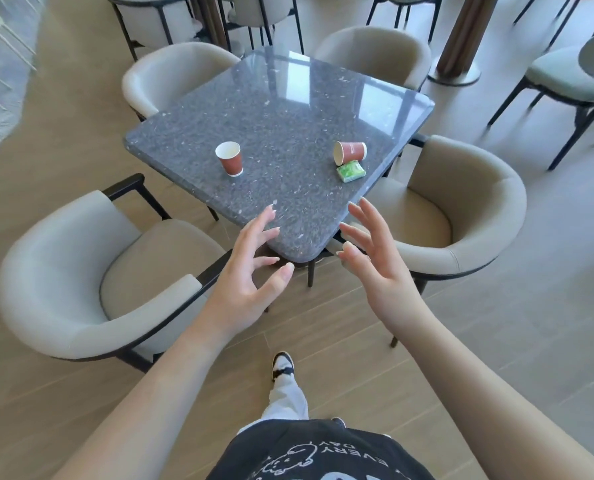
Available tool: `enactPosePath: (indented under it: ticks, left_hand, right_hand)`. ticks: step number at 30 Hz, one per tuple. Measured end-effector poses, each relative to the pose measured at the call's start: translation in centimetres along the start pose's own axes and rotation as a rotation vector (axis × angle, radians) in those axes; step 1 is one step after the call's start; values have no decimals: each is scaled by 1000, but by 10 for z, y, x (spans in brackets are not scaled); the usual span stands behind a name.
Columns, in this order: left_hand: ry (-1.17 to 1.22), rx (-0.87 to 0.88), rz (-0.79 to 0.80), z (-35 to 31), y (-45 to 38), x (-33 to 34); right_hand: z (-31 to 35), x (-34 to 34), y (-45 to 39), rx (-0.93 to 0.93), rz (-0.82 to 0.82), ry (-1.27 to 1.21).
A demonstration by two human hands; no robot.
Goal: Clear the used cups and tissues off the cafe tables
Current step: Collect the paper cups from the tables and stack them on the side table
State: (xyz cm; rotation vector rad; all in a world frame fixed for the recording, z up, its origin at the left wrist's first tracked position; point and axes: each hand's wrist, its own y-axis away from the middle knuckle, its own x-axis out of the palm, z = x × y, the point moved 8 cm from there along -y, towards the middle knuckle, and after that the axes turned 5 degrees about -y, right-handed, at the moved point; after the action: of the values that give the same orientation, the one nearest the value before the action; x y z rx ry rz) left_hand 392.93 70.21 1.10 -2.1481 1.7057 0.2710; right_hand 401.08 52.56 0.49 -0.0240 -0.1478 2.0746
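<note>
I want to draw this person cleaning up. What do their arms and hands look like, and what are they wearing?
Both arms are bare, with no sleeves showing. The left hand and right hand wear no gloves, rings or watch that I can see, and the fingernails are fairly long. The person wears a black shirt with a white cartoon print, light trousers and a black-and-white shoe.

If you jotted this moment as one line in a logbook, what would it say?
left hand open, empty | right hand open, empty | upright cup on table | tipped cup beside green tissue pack | nothing cleared yet
</note>
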Motion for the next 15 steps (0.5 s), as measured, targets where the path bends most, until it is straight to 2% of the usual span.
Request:
enactPosePath:
  ticks: [7, 15]
  left_hand:
    - [29, 9, -2, 41, -74, -30]
    - [23, 12, 20, 92, -179, -96]
  right_hand:
    - [-20, 20, -76, -7, 4, 39]
    - [-32, 54, -186, 10, -40, 39]
